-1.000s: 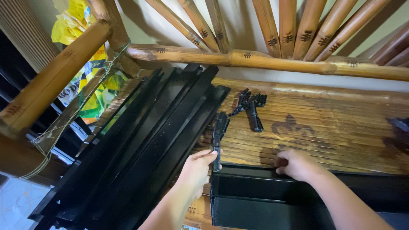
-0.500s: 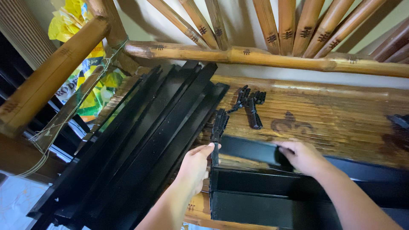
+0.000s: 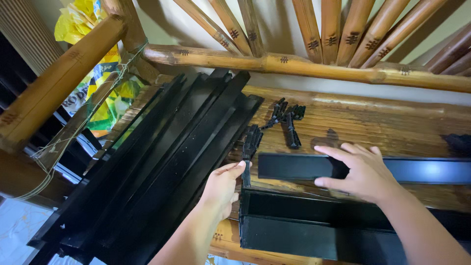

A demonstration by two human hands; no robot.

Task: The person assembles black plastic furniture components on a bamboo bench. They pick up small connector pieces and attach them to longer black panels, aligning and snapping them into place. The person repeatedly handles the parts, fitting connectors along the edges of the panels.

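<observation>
My right hand (image 3: pixel 360 172) lies flat, fingers spread, on a long black metal bar (image 3: pixel 289 166) that rests across a bamboo seat (image 3: pixel 353 120). My left hand (image 3: pixel 221 189) touches the end of a black channel-shaped rail (image 3: pixel 294 225) at the seat's front edge, fingertips next to a thin black plastic strip (image 3: pixel 249 147). To the left leans a stack of several long black metal rails (image 3: pixel 162 162). A small cluster of black plastic connectors (image 3: pixel 287 118) lies on the seat beyond the bar.
Bamboo armrest (image 3: pixel 59 78) at left and bamboo backrest poles (image 3: pixel 314 64) across the top frame the seat. A yellow printed bag (image 3: pixel 105 93) sits behind the armrest. Another dark object (image 3: pixel 458 145) lies at the seat's right edge.
The black bar has slid away from the channel rail toward the seat's middle under my right hand. My left hand has shifted slightly up along the rail's end.
</observation>
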